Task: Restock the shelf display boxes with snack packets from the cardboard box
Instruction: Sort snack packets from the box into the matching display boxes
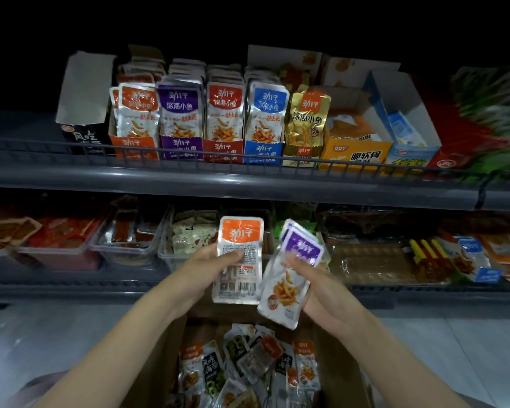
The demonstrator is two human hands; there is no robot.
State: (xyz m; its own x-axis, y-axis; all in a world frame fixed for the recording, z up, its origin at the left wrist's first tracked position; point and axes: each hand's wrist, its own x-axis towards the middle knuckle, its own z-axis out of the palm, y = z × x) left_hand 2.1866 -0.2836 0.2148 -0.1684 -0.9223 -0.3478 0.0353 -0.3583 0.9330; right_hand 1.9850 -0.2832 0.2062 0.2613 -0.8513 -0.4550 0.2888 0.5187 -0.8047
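Two hands over the cardboard box (343, 366): left hand (208, 260) fingers curl round an orange packet (240, 234); right hand (321, 293), at three o'clock, clamps purple packets (302, 247).

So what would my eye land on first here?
Two hands at centre: the left hand holds an orange packet, the right hand a fan of purple packets. Above them, a row of display boxes lines the upper shelf; below, an open cardboard box holds mixed snack packets.

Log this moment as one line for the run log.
left hand: holds orange packet, back showing | right hand: holds purple packets | cardboard box: packets inside
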